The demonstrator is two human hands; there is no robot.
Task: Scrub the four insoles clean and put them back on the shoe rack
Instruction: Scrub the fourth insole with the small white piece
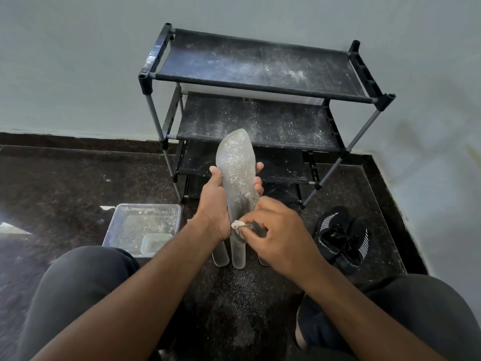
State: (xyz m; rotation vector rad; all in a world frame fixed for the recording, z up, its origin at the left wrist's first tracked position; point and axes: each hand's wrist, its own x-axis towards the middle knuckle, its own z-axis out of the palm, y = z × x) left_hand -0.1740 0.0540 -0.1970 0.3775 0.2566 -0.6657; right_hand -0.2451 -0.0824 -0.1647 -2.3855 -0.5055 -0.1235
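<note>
The left hand (214,204) holds a grey, powder-speckled insole (235,168) upright in its grip before the dusty shoe rack (260,82); the right hand (276,230), fingers curled, pinches a small brush (246,225) against its heel.

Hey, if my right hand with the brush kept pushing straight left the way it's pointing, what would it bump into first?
Probably the left hand gripping the insole: the right hand and brush already sit at the insole's heel, though depth is unclear.
</note>
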